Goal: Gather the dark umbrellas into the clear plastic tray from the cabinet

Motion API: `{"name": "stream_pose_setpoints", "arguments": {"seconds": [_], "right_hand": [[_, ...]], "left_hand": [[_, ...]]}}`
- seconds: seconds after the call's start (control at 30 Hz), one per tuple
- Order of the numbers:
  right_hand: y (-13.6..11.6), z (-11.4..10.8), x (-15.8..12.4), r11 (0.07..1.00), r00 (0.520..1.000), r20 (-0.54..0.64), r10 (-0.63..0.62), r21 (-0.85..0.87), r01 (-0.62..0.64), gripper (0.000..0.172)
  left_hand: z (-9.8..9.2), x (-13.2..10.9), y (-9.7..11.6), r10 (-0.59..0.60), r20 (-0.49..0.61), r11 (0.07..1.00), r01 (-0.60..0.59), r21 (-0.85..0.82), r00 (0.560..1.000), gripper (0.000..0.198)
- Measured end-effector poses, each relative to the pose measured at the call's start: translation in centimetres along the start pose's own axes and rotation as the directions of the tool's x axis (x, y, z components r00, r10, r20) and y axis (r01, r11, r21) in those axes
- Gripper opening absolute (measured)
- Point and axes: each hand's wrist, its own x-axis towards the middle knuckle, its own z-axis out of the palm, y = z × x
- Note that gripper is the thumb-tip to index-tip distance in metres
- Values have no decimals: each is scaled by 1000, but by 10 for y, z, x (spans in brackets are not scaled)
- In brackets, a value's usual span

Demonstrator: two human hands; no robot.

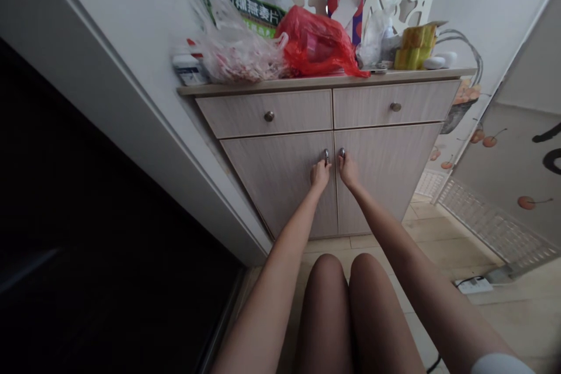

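Note:
Both of my arms reach forward to a pale wood-grain cabinet point(280, 187) with two doors below two drawers. My left hand point(321, 174) is closed around the metal handle point(326, 154) of the left door. Fingers of my right hand point(348, 170) curl round the matching handle point(342, 152) on the right door. The two doors are closed, meeting at a narrow seam between my hands. Each drawer above has a round knob, one on the left drawer point(269, 116) and one on the right drawer point(395, 107).
On the cabinet top stand a clear plastic bag point(245, 55), a red plastic bag point(318, 41), an oatmeal bag point(258, 0) and yellow tape rolls point(414, 47). A white wall edge point(153, 111) runs close on the left. A power strip point(474, 285) lies on the floor at right.

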Motion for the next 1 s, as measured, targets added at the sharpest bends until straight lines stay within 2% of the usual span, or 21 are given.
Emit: {"name": "stream_pose_setpoints", "arguments": {"seconds": [0.17, 0.27, 0.37, 0.43, 0.5, 0.53, 0.57, 0.6, 0.63, 0.67, 0.7, 0.73, 0.8, 0.83, 0.9, 1.0], "right_hand": [[-5, -2, -2, 999, 998, 36, 47, -27, -46, 41], [-13, -12, -5, 996, 995, 73, 73, -66, -68, 44], [-17, -36, -11, 991, 994, 95, 61, -124, -49, 53], [-14, -60, -18, 986, 992, 123, 22, -166, -1, 59], [-7, -85, -27, 988, 961, 276, 4, -148, 39, 63], [-3, -96, -32, 995, 911, 412, 0, -87, 39, 67], [2, -105, -37, 1000, 822, 569, -21, 20, 12, 70], [6, -113, -42, 985, 695, 714, -84, 164, -49, 73], [10, -118, -46, 935, 556, 808, -195, 325, -144, 74], [13, -122, -50, 842, 437, 835, -334, 473, -260, 74], [16, -122, -52, 719, 351, 808, -474, 585, -375, 73], [19, -121, -53, 587, 301, 749, -590, 654, -478, 73], [23, -115, -54, 355, 275, 619, -736, 698, -622, 74], [25, -110, -54, 271, 270, 568, -777, 690, -671, 75], [32, -98, -54, 154, 261, 495, -829, 651, -743, 77], [44, -82, -56, 60, 244, 434, -867, 578, -814, 77]], "left_hand": [[-1, 3, 1, -15, 5, 990, 15, -141, 1000, 19], [-6, 3, 1, -26, 35, 973, 33, -227, 999, 17], [-21, -7, -6, -32, 75, 945, 55, -324, 997, 21], [-36, -22, -17, -43, 95, 924, 76, -376, 995, 28], [-56, -43, -31, -47, 195, 892, 129, -432, 980, 38], [-67, -53, -37, -29, 296, 862, 174, -475, 955, 43], [-78, -63, -43, 15, 424, 814, 235, -531, 906, 49], [-88, -72, -47, 85, 542, 745, 308, -592, 836, 54], [-97, -79, -49, 170, 628, 656, 388, -648, 760, 60], [-105, -84, -49, 251, 669, 553, 463, -693, 700, 65], [-111, -87, -48, 308, 675, 450, 523, -724, 671, 70], [-114, -88, -45, 339, 669, 351, 571, -742, 661, 73], [-114, -88, -39, 340, 662, 193, 639, -744, 668, 76], [-112, -86, -35, 326, 669, 138, 666, -733, 668, 75], [-104, -83, -30, 298, 693, 59, 712, -699, 656, 74], [-89, -82, -25, 276, 725, -13, 757, -654, 631, 71]]}}
